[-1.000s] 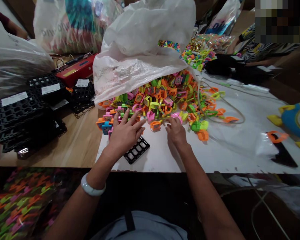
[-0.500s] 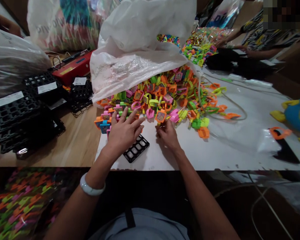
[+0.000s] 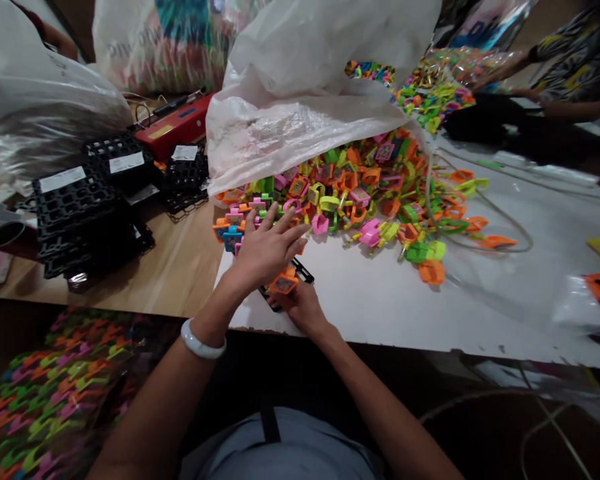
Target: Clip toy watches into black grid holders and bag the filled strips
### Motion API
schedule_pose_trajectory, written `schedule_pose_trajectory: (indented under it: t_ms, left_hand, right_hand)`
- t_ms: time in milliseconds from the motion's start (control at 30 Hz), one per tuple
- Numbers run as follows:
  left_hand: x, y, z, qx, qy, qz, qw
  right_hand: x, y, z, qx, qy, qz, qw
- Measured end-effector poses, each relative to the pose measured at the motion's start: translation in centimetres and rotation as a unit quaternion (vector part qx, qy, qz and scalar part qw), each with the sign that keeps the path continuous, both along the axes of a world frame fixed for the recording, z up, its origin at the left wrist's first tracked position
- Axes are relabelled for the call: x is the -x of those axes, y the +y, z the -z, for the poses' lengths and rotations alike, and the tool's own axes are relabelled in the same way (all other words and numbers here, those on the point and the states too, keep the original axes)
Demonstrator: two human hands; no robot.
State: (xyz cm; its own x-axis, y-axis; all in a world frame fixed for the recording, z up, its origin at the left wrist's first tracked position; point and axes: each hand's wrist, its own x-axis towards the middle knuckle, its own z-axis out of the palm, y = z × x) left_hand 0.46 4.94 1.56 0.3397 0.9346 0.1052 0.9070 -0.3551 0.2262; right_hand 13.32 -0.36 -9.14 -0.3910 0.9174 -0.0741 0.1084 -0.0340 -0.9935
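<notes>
My left hand (image 3: 266, 252) lies palm down with fingers spread over the upper part of a black grid tray (image 3: 304, 270). Around its fingertips stand several toy watches in orange, pink and blue, such as the blue one (image 3: 233, 239). My right hand (image 3: 304, 308) is closed on an orange toy watch (image 3: 284, 281) with a square face, held at the tray's near part. The palm and fingers hide much of the tray. Beyond both hands spreads a heap of bright toy watches (image 3: 350, 183), spilling from a large white plastic bag (image 3: 300, 123).
Stacked black trays with white labels (image 3: 73, 200) stand at the left beside a red device (image 3: 177, 127). A thin cable (image 3: 525, 233) loops over the white tabletop (image 3: 380, 300). Another person's arm (image 3: 505, 70) is at the upper right. Bagged colourful pieces (image 3: 45, 400) lie below the table's left side.
My right hand has moved from the heap's edge left and nearer to the tray, bringing an orange toy watch. My left hand stays spread over the tray. The view has turned somewhat left.
</notes>
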Motion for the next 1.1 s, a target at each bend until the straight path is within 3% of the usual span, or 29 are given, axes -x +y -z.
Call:
schedule_pose_trajectory:
  t_ms: [167, 333, 433, 533, 600, 667, 733, 833, 967, 1033, 1100]
  left_hand:
    - [0.5, 0.5, -0.9, 0.082, -0.034, 0.011, 0.996]
    - [0.5, -0.3, -1.5, 0.068, -0.043, 0.001, 0.997]
    - [0.7, -1.9, -1.2, 0.022, -0.031, -0.002, 0.999]
    - [1.0, -3.1, -0.2, -0.032, -0.008, 0.003, 0.999]
    - [1.1, -3.4, 0.6, -0.067, -0.005, 0.007, 0.998]
    - [1.0, -3.2, 1.2, -0.093, -0.011, 0.006, 0.996]
    - [0.9, -2.7, 1.6, -0.11, -0.021, 0.004, 0.994]
    - [1.4, -2.6, 1.7, -0.146, -0.049, 0.017, 0.988]
    - [3.1, -5.2, 1.9, -0.242, -0.156, 0.061, 0.956]
    - [3.6, -7.5, 2.7, -0.282, -0.229, 0.022, 0.932]
    - [3.7, -9.9, 4.2, -0.281, -0.286, -0.068, 0.913]
  right_hand:
    - [0.4, 0.3, -0.3, -0.184, -0.183, -0.008, 0.966]
    - [1.8, 0.6, -0.1, -0.209, -0.272, -0.031, 0.939]
    - [1.5, 0.2, 0.2, -0.21, -0.235, -0.023, 0.949]
    - [-0.7, 0.8, -0.2, -0.205, -0.151, 0.005, 0.967]
    - [-3.2, 2.5, -0.7, -0.203, -0.147, 0.101, 0.963]
    - [-6.0, 5.1, -1.0, -0.207, -0.209, 0.238, 0.926]
    - [-8.4, 7.5, -0.9, -0.208, -0.316, 0.3, 0.876]
    - [-10.6, 8.8, -0.2, -0.202, -0.437, 0.269, 0.834]
    - [-11.8, 7.4, 0.4, -0.189, -0.466, 0.239, 0.831]
    - [-12.2, 7.5, 0.0, -0.177, -0.465, 0.26, 0.828]
    - [-12.4, 8.8, -0.7, -0.171, -0.484, 0.274, 0.813]
